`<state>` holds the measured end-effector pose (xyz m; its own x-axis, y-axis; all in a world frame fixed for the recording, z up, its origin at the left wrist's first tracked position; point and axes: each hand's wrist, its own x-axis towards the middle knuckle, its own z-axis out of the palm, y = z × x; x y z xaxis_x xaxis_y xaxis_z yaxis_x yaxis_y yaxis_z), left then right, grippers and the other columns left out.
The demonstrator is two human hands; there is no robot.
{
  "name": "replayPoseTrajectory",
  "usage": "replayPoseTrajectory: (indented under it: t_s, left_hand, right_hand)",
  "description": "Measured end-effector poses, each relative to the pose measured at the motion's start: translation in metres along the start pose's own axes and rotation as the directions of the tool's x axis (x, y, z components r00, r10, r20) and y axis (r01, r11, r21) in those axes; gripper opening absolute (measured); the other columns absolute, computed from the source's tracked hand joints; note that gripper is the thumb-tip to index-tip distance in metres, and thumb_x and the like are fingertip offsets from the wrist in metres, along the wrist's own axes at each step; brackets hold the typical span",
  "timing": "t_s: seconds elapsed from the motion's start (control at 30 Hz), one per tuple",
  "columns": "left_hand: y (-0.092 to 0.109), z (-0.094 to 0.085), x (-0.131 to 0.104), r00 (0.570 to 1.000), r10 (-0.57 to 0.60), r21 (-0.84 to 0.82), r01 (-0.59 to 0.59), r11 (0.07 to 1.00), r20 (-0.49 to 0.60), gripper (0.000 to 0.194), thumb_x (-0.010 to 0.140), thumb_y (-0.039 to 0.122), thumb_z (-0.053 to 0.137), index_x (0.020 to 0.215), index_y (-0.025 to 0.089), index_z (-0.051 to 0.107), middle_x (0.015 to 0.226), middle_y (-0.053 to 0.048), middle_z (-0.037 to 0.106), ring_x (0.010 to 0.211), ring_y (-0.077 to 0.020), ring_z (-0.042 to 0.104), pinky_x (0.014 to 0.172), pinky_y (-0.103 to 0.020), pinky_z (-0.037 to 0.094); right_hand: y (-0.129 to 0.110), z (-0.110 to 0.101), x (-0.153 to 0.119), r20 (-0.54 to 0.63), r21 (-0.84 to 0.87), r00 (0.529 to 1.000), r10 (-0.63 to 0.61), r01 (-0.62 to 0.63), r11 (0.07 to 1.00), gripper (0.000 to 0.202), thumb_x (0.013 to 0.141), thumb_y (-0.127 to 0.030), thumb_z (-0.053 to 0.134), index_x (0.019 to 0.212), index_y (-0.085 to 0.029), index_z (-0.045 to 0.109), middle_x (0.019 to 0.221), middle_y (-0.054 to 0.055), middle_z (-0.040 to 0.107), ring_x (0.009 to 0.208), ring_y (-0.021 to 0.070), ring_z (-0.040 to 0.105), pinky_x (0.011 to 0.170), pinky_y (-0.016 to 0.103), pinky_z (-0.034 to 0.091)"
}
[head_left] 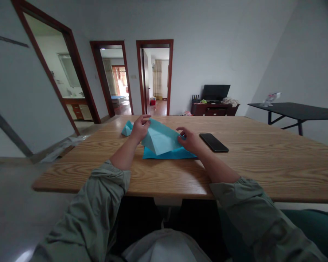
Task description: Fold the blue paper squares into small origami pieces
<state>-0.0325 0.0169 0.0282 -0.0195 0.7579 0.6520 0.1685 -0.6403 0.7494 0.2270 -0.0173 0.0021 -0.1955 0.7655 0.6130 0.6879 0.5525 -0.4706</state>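
The left grip [141, 127] clamps the light-blue paper [164, 139]; whether the right grip [189, 139] pinches its right edge, I cannot tell. Light, even tension should prevent wrinkling.

The left arm [124, 154] and right arm [220, 165] reach forward, slanting inward. The left hand [140, 128] pinches; the right hand [189, 139], apart from it, bends its fingers [182, 129] inward.
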Motion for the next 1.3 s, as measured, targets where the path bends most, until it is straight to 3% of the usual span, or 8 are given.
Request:
replayPoseTrajectory:
  t_s: [0.23, 0.6, 0.73, 0.9, 1.0, 1.1, 1.2, 1.3]
  left_hand:
    - [0.008, 0.002, -0.002, 1.000, 0.021, 0.026, -0.020, 0.999, -0.016, 0.028, 0.081, 0.024, 0.060, 0.108, 0.019, 0.060, 0.076, -0.002, 0.063, 0.063, -0.0115, 0.055, 0.059, -0.023, 0.042]
    - [0.007, -0.001, 0.000, 0.995, 0.053, 0.024, -0.051, 0.998, -0.090, 0.027, 0.081, 0.027, 0.061, 0.107, 0.019, 0.059, 0.076, -0.002, 0.063, 0.064, -0.0126, 0.056, 0.061, -0.024, 0.043]
    - [0.003, -0.004, 0.003, 0.983, 0.089, 0.051, -0.082, 0.995, -0.160, 0.025, 0.082, 0.028, 0.059, 0.105, 0.019, 0.058, 0.071, -0.001, 0.062, 0.064, -0.0130, 0.057, 0.060, -0.023, 0.043]
    - [0.000, -0.006, 0.004, 0.969, 0.088, 0.063, -0.075, 0.995, -0.230, 0.025, 0.082, 0.030, 0.060, 0.105, 0.019, 0.058, 0.072, -0.002, 0.062, 0.064, -0.0130, 0.057, 0.059, -0.022, 0.042]
    - [-0.002, -0.007, 0.006, 0.971, 0.063, 0.045, -0.054, 0.998, -0.230, 0.031, 0.081, 0.033, 0.061, 0.109, 0.019, 0.059, 0.075, -0.003, 0.064, 0.064, -0.0130, 0.057, 0.059, -0.023, 0.042]
    - [-0.005, -0.006, 0.007, 0.979, -0.032, -0.011, 0.030, 0.999, -0.201, 0.034, 0.078, 0.040, 0.064, 0.103, 0.017, 0.063, 0.073, -0.003, 0.064, 0.061, -0.0131, 0.055, 0.057, -0.023, 0.041]
    - [-0.007, -0.002, 0.005, 0.984, -0.140, -0.025, 0.138, 0.990, -0.113, 0.036, 0.075, 0.050, 0.065, 0.079, 0.014, 0.066, 0.064, -0.002, 0.060, 0.057, -0.0123, 0.052, 0.053, -0.023, 0.038]
    - [-0.006, 0.003, 0.001, 0.986, -0.151, 0.002, 0.152, 0.988, -0.074, 0.042, 0.075, 0.056, 0.062, 0.068, 0.014, 0.062, 0.057, 0.000, 0.054, 0.053, -0.0107, 0.047, 0.049, -0.022, 0.034]
  right_hand:
    - [0.003, 0.001, 0.001, 0.011, -0.074, 0.994, 0.107, -0.106, 0.992, 0.027, 0.075, -0.025, 0.054, 0.097, -0.021, 0.068, 0.078, 0.004, 0.066, 0.068, 0.0167, 0.055, 0.062, 0.027, 0.039]
    - [0.013, 0.001, 0.004, -0.008, -0.075, 0.993, 0.121, -0.121, 0.990, 0.022, 0.072, -0.023, 0.052, 0.085, -0.021, 0.069, 0.078, 0.004, 0.068, 0.071, 0.0185, 0.057, 0.064, 0.028, 0.040]
    - [0.016, 0.002, 0.007, -0.022, 0.176, 0.982, 0.189, -0.182, 0.967, 0.021, 0.073, -0.030, 0.053, 0.082, -0.019, 0.068, 0.072, 0.003, 0.064, 0.068, 0.0174, 0.056, 0.064, 0.028, 0.042]
    - [0.010, 0.001, 0.008, 0.053, 0.622, 0.928, 0.368, -0.319, 0.716, 0.028, 0.069, -0.046, 0.063, 0.073, -0.018, 0.060, 0.061, -0.002, 0.051, 0.059, 0.0122, 0.050, 0.059, 0.026, 0.047]
    - [0.005, 0.000, 0.008, 0.079, 0.689, 0.917, 0.391, -0.334, 0.644, 0.037, 0.064, -0.053, 0.068, 0.070, -0.019, 0.054, 0.060, -0.004, 0.046, 0.056, 0.0105, 0.047, 0.057, 0.026, 0.048]
    - [0.004, 0.000, 0.009, 0.013, 0.653, 0.919, 0.394, -0.306, 0.693, 0.040, 0.065, -0.057, 0.066, 0.072, -0.021, 0.052, 0.061, -0.004, 0.045, 0.055, 0.0109, 0.046, 0.053, 0.026, 0.047]
    - [0.007, -0.001, 0.009, -0.082, 0.584, 0.915, 0.395, -0.277, 0.763, 0.039, 0.071, -0.059, 0.059, 0.078, -0.022, 0.051, 0.061, -0.003, 0.046, 0.052, 0.0119, 0.045, 0.049, 0.026, 0.043]
    - [0.008, -0.003, 0.007, -0.182, 0.423, 0.925, 0.333, -0.231, 0.876, 0.035, 0.078, -0.056, 0.052, 0.082, -0.022, 0.051, 0.057, -0.003, 0.047, 0.050, 0.0128, 0.043, 0.049, 0.026, 0.037]
